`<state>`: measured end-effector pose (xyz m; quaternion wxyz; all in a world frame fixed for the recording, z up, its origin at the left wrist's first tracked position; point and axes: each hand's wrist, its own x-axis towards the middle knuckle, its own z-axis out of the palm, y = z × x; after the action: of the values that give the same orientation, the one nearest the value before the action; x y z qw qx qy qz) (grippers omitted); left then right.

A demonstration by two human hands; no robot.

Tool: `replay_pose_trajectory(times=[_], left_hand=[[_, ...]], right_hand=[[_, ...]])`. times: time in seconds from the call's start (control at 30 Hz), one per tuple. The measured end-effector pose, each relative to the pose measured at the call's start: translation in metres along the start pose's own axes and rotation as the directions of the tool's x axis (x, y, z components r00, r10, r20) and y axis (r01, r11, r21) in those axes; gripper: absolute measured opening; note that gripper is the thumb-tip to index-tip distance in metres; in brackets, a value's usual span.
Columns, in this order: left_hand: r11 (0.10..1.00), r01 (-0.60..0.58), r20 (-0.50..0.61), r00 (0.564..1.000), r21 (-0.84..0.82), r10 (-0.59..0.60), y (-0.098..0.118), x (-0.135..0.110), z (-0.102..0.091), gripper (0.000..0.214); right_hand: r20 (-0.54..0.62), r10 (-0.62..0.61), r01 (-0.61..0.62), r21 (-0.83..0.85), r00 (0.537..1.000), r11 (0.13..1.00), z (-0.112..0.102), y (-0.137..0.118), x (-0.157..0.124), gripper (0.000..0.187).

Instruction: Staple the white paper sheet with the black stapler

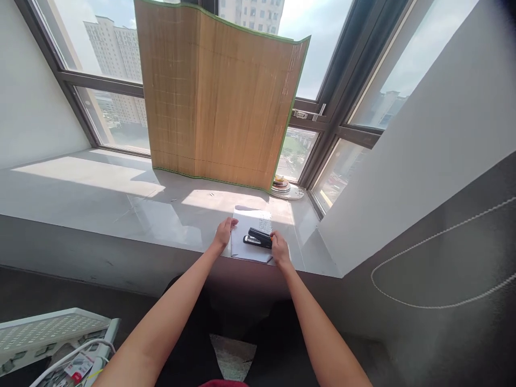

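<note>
- A black stapler is held low over a white sheet of paper; whether the two are touching cannot be told.
- The stapler's right end is pinched in the grip of the right hand, while its two long parts are seen parted toward the left.
- The left hand is placed at the paper's left edge, fingers toward the sheet (whether the paper is pinched or merely touched cannot be told).
- The paper is laid near the front edge of the pale window ledge, between the two hands; small dark writing is shown on its upper right part.
- Behind the paper, a brown slatted mat, edged in green, is stood upright before the windows.
- Beside the mat's lower right corner, a small stack of dishes is set on the ledge, partly hidden.
- At the right, a pale cord is hung in a loop.
- At the lower left, a white perforated rack is seen, with assorted small items beside it (too cluttered to be named).
</note>
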<state>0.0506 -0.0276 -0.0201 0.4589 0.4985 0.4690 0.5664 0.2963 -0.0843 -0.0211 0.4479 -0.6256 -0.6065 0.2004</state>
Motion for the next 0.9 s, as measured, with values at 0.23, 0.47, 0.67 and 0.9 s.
replay_pose_trajectory(times=[0.23,0.47,0.67,0.9], left_hand=[[0.978,0.085,-0.038,0.995,-0.190,-0.093,0.007,-0.001,0.000,0.049],[0.978,0.080,-0.010,0.996,-0.191,-0.084,0.009,-0.006,0.000,0.047],[0.888,0.152,-0.002,0.986,-0.433,-0.169,0.010,-0.003,-0.006,0.048],[0.636,0.268,0.115,0.956,-0.724,-0.271,0.010,0.003,-0.032,0.064]], right_hand=[[0.016,-0.032,0.032,-0.013,0.999,0.999,0.001,0.003,-0.002,0.034],[-0.058,-0.056,0.063,0.121,0.997,0.991,-0.014,-0.011,-0.007,0.046],[0.184,-0.210,0.212,0.008,0.960,0.977,-0.009,-0.027,-0.002,0.039],[-0.039,-0.453,0.447,-0.104,0.891,0.889,0.013,-0.079,-0.008,0.020]])
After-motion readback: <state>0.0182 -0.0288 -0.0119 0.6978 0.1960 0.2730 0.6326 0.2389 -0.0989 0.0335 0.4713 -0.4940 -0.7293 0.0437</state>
